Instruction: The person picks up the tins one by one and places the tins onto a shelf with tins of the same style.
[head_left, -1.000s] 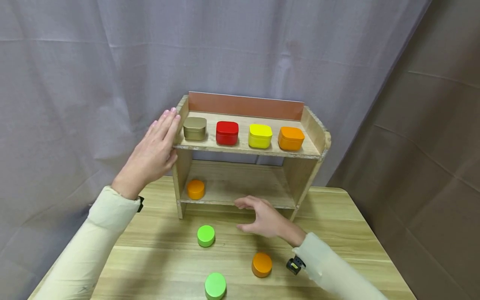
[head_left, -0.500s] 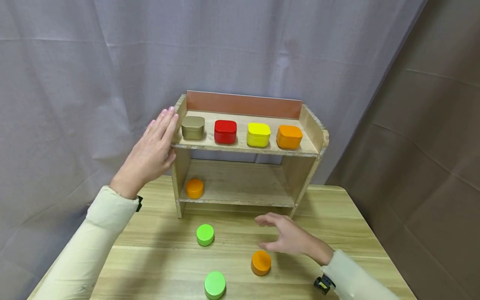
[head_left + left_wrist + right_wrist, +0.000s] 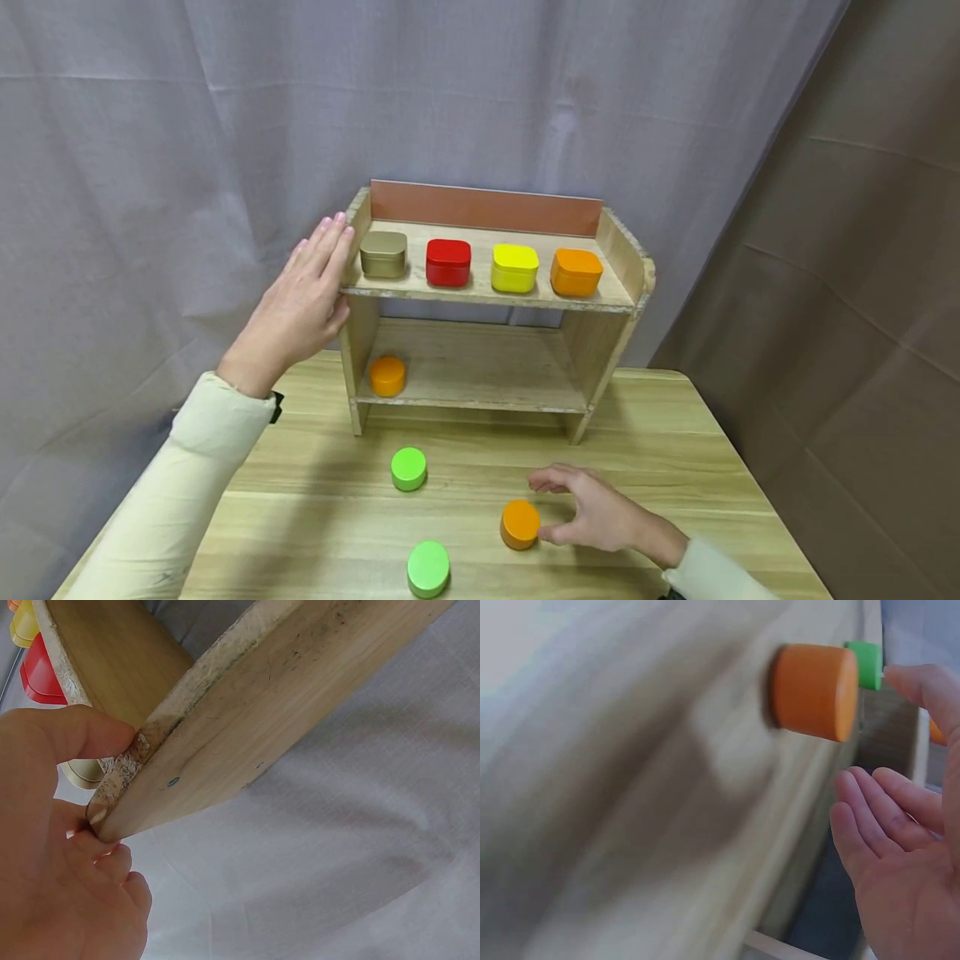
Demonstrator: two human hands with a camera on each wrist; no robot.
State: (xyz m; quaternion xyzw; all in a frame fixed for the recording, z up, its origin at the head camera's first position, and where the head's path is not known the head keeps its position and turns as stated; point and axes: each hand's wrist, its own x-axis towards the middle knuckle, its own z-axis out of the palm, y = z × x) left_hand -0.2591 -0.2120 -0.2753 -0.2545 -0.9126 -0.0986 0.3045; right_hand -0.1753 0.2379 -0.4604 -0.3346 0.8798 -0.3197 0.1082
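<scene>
My left hand [image 3: 296, 300] grips the front edge of the left side panel of a small wooden shelf [image 3: 480, 304]. In the left wrist view, the thumb lies against that panel edge [image 3: 124, 776] and the fingers bend at its corner. On the table, my right hand [image 3: 600, 512] is just right of a round orange tin [image 3: 520, 525], thumb tip at its side and fingers spread apart from the thumb. The right wrist view has the orange tin [image 3: 814, 691] standing in front of the open hand [image 3: 900, 855]. Two round green tins [image 3: 408, 468] [image 3: 428, 570] stand left of it.
The upper board bears gold [image 3: 384, 255], red [image 3: 448, 263], yellow [image 3: 514, 268] and orange [image 3: 576, 272] squarish tins in a row. Another round orange tin [image 3: 387, 377] stands at the lower board's left end. Grey curtains [image 3: 480, 92] hang behind the table [image 3: 660, 433].
My right hand has moved from in front of the lower board down and right to beside the round orange tin on the table. My left hand has stayed on the shelf's side panel.
</scene>
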